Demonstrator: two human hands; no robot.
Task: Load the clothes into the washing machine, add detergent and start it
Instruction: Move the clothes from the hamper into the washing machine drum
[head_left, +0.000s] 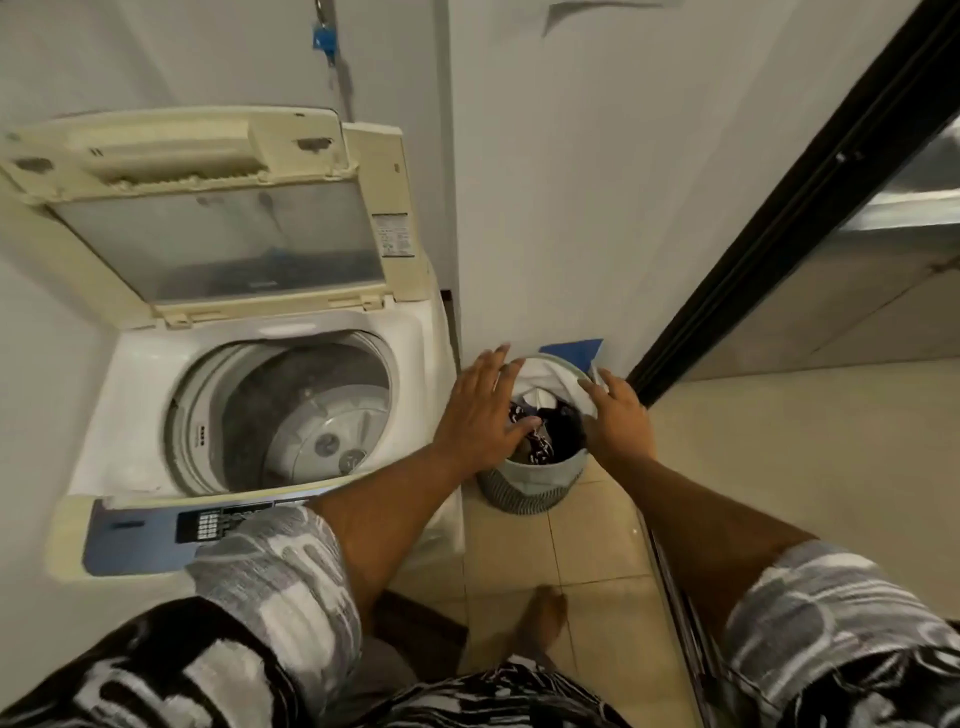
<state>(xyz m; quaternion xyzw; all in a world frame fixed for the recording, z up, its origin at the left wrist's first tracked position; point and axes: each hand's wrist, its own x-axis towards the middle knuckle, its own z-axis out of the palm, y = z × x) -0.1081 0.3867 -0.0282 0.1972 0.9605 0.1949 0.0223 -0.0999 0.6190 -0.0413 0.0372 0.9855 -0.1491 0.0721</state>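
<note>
Head view: your left hand (480, 410) and right hand (618, 415), fingers (506, 366) spread and gripping nothing, flank the basket (530, 483) on the floor; clothes (550, 431) lie between them, washing machine (270, 405) open at left.

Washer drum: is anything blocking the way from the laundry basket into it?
Nothing visible does. The lid is up, and the drum is open and looks empty. The clothes sit in the laundry basket on the floor beside the washer, with left hand and right hand at its rim.
</note>
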